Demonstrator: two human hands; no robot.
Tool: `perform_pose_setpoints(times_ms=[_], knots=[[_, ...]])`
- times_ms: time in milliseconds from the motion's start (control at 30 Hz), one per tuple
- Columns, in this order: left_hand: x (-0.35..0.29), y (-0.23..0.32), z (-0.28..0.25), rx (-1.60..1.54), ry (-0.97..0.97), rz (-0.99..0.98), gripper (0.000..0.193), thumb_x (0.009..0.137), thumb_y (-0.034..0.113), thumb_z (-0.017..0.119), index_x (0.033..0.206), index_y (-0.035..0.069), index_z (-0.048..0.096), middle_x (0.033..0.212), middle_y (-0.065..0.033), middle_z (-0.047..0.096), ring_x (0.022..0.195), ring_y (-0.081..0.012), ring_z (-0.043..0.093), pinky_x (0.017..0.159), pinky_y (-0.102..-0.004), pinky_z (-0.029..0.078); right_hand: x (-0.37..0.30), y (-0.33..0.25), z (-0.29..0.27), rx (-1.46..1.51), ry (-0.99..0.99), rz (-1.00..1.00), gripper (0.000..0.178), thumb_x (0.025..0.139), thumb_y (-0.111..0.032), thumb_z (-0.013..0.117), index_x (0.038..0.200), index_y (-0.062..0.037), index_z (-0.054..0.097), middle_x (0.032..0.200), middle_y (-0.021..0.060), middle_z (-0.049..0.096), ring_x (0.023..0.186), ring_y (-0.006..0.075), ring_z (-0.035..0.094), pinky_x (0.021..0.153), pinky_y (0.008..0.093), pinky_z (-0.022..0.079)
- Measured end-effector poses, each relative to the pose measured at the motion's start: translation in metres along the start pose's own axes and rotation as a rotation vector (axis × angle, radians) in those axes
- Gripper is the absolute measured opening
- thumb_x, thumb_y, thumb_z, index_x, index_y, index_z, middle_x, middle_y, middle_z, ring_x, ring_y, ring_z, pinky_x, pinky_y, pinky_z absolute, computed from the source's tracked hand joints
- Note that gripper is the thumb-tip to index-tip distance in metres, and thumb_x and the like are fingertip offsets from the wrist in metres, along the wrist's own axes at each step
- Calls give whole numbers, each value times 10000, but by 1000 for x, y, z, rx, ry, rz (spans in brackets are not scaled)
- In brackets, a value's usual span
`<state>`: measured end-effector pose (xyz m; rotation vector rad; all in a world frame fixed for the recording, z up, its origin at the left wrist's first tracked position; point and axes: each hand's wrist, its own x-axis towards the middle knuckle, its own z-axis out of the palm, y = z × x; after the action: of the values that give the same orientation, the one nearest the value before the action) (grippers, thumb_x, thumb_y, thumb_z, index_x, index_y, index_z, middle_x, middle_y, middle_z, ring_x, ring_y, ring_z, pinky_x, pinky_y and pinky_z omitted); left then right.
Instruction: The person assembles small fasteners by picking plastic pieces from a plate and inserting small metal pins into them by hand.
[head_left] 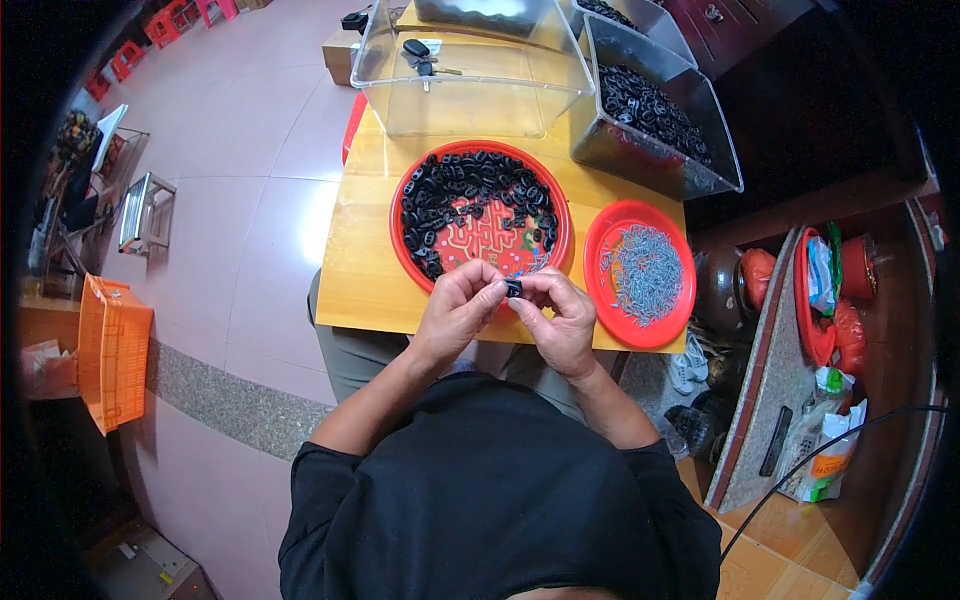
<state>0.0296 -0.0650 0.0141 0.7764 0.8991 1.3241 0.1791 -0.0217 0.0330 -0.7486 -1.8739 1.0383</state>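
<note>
Just over the near edge of a round red tray (566, 225), both my hands meet at a small black plastic part (514, 288). The fingertips of my left hand (462, 312) pinch its left side. From the right, the thumb and fingers of my right hand (562, 322) close on the same part. My fingers cover some of it. Many similar black pieces (440, 195) lie in the tray, mostly along its far and left sides. A few small blue bits (530, 266) show near my fingers. Right of my hands, a red oval plate (640, 336) holds a heap of small silvery screw-like pieces (645, 270).
A clear plastic bin (470, 110) stands behind the tray, with keys (425, 68) seen there. Another clear bin (605, 150) at back right holds more black parts. Everything rests on a wooden table (350, 270). An orange crate (115, 355) and metal step stool (145, 215) are left.
</note>
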Motion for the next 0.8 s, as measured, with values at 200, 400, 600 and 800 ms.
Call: perform_pose_setpoints(times_ms=[200,400,600,800], knots=[[-2,7,8,24,2,10,131,884,174,555,832,59,521,690,49,509,596,-8,434,519,-163,337,5,-5,-3,-107,-31,-85,312,697,17,679,990,-1,572,769,83,550,648,165,556,565,261,454],[-2,5,6,-17,-39,-53,148,878,185,564,792,73,518,657,52,500,537,-3,398,460,-157,290,2,6,-4,-190,-21,-224,300,678,-8,691,952,6,571,746,121,556,644,250,575,551,317,458],[0,-2,6,-82,-24,-30,176,866,172,581,753,62,503,569,49,455,441,-18,364,380,-174,260,1,9,-4,-187,-17,-281,280,667,-30,704,912,6,571,724,130,564,625,271,578,539,337,458],[0,3,4,-63,-31,-34,172,865,165,581,748,61,511,572,46,462,441,-17,367,380,-173,263,1,8,-3,-178,-7,-301,278,672,-25,705,915,6,575,728,128,573,623,261,586,544,324,467]])
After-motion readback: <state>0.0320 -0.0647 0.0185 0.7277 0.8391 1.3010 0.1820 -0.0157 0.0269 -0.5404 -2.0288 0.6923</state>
